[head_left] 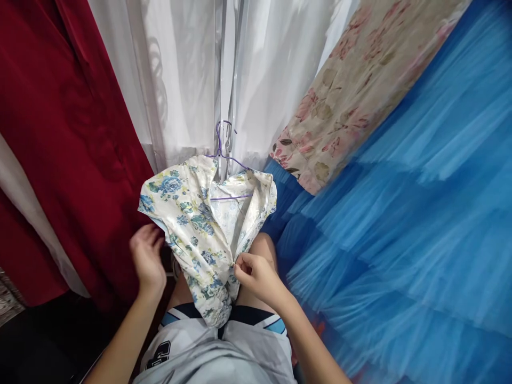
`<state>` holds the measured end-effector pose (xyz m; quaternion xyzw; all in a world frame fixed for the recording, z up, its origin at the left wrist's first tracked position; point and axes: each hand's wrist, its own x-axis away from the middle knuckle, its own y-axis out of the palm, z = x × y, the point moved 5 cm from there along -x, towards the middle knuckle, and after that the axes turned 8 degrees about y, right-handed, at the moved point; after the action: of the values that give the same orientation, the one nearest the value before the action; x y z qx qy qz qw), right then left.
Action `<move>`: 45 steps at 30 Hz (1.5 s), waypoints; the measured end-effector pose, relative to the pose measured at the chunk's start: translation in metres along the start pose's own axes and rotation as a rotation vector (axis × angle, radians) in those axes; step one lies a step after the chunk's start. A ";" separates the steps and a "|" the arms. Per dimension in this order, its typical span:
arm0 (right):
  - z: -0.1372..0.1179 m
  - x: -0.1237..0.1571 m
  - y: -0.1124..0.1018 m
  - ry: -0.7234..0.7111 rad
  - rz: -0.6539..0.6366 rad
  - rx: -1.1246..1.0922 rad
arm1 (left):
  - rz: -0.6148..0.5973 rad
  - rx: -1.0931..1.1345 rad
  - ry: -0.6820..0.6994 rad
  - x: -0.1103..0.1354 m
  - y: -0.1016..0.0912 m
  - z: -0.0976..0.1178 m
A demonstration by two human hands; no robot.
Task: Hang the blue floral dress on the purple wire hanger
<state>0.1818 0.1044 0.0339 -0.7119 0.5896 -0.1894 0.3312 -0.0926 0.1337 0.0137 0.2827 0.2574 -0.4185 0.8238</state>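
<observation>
A cream blouse (196,224) with blue and green flowers hangs on a thin purple hanger (219,144); its neckline gapes and its lower end is bunched over my lap. My right hand (258,274) pinches the blouse's front edge, where the two sides of the neckline meet. At the sleeve on the left side, my left hand (149,258) is raised with bent fingers, smeared by motion. Whether those fingertips touch the cloth cannot be made out.
Dark red cloth (80,133) hangs at the left and white curtains (180,80) behind. At the right hang a beige floral cloth (332,112) and a large blue ruffled tulle garment (400,240). A black surface (48,341) lies at lower left.
</observation>
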 end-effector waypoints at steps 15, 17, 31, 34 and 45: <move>-0.015 0.006 0.033 0.131 -0.212 -0.635 | -0.905 -0.124 -0.063 0.069 0.074 0.049; -0.015 0.000 0.040 0.177 -0.268 -0.759 | -0.932 -0.119 -0.070 0.063 0.069 0.046; -0.104 -0.161 -0.073 0.014 0.132 -1.077 | -1.051 -0.281 0.020 0.088 0.079 0.025; -0.112 -0.160 -0.084 -0.101 0.228 -1.005 | -1.091 -0.280 0.024 0.091 0.080 0.020; -0.102 -0.123 -0.079 -0.260 0.284 -0.782 | -0.590 -0.191 0.421 -0.094 0.129 0.105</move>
<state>0.1421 0.2045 0.1763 -0.7136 0.6623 0.1869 0.1312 -0.0133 0.1762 0.1826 0.1980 0.5294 -0.5447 0.6195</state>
